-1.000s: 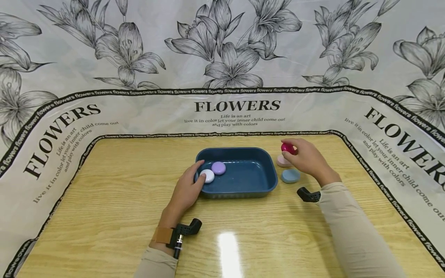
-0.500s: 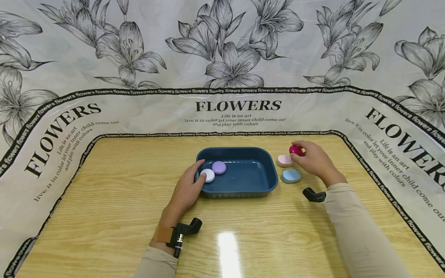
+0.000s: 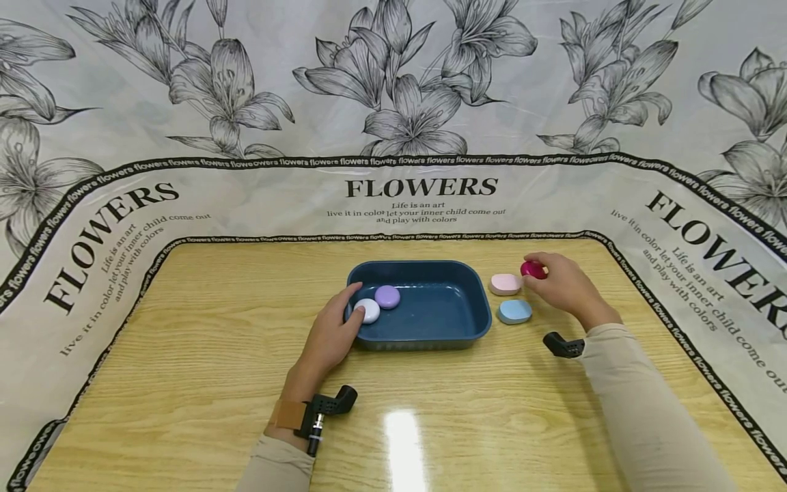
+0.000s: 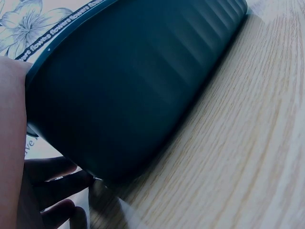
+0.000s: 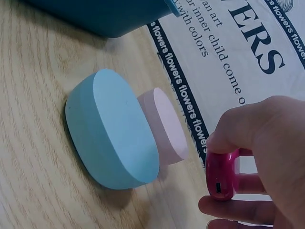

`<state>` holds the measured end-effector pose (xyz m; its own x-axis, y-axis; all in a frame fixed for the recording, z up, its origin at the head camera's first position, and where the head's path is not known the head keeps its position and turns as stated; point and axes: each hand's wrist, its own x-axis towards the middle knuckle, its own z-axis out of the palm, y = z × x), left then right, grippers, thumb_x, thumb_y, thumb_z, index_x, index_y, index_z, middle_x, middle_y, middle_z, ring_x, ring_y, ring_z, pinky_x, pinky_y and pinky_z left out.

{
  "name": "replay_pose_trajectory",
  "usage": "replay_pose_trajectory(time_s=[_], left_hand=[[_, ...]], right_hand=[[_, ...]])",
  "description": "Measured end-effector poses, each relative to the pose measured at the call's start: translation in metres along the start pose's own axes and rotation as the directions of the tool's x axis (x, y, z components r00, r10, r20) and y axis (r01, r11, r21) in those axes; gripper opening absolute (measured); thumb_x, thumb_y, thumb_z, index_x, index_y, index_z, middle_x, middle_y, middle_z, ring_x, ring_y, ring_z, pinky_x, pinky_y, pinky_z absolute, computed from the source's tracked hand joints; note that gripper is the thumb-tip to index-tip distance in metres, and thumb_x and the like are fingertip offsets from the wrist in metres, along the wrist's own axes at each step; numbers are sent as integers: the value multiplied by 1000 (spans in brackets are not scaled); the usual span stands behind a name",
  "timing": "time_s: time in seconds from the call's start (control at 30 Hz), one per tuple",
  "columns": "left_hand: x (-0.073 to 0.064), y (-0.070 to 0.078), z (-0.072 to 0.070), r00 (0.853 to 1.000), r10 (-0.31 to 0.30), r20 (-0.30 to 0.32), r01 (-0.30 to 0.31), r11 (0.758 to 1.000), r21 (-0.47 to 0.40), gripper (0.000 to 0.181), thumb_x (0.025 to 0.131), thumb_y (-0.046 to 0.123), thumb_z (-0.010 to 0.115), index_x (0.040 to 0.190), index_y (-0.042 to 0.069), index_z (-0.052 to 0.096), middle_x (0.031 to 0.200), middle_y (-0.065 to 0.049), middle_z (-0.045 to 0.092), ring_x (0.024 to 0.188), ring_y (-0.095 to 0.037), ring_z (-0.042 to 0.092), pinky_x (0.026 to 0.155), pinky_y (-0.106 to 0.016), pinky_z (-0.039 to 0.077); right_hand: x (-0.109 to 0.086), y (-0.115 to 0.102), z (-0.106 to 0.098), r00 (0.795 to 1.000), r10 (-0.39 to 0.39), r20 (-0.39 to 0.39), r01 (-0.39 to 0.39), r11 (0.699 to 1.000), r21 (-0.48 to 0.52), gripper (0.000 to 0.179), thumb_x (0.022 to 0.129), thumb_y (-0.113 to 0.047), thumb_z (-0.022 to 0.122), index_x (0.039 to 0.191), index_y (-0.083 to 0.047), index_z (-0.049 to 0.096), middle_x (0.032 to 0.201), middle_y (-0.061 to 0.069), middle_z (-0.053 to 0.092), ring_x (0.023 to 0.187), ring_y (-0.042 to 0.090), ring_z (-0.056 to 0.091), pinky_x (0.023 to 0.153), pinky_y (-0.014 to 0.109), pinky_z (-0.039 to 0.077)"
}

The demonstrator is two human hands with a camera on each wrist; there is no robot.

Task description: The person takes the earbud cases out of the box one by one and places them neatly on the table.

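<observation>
Pinching 1 magenta object (image 3: 533, 270) near 2 blocks (image 3: 514, 311): right grip (image 3: 565, 287).

Magenta disc (image 3: 533, 270) — in the right hand (image 3: 564, 287)

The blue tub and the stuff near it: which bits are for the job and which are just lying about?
Probably for the job:
magenta piece, in the right hand
blue tub, gripped by the left hand
white disc and purple disc, inside the tub

Just lying about right now, it seems:
pink block and light blue block, untouched
flowery cloth
</observation>
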<state>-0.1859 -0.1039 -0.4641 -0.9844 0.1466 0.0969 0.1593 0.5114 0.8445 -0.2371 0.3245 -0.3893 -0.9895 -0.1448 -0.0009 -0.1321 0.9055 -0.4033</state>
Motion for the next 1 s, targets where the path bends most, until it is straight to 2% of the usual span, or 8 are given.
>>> replay_pose_trajectory(time_s=[0.33, 0.53, 0.73, 1.0], left_hand=[[0, -1, 1, 1000, -2, -4, 2, 1000, 6, 49, 103, 39, 48, 152, 29, 44, 155, 0, 41, 144, -21, 35, 117, -48, 29], [1, -1, 1, 1000, -2, -3, 2, 1000, 12, 50, 103, 39, 48, 152, 29, 43, 155, -1, 42, 144, -21, 35, 117, -48, 29], [1, -2, 1, 1000, -2, -1, 2, 1000, 16, 50, 103, 39, 48, 152, 29, 43, 154, -1, 42, 144, -22, 35, 117, -48, 29], [0, 0, 1, 1000, -5, -4, 5, 1000, 5, 50, 103, 38, 48, 152, 29, 44, 155, -1, 41, 144, -22, 35, 117, -47, 29]], right_hand=[[0, 6, 2, 995, 47, 88, -45, 999, -27, 56, 98, -29, 61, 142, 4, 50, 130, 32, 56, 115, 45, 56, 90, 60, 49], [1, 14, 2, 989, 83, 120, -76, 995, -61, 55, 97, -27, 61, 142, 3, 50, 129, 32, 56, 111, 43, 57, 86, 57, 50], [3, 20, 4, 988, 82, 129, -71, 994, -83, 53, 95, -25, 61, 140, 2, 52, 125, 32, 59, 106, 41, 59, 82, 54, 51], [5, 19, 6, 988, 82, 128, -69, 992, -102, 52, 96, -25, 63, 138, 4, 53, 124, 33, 59, 106, 42, 59, 85, 56, 50]])
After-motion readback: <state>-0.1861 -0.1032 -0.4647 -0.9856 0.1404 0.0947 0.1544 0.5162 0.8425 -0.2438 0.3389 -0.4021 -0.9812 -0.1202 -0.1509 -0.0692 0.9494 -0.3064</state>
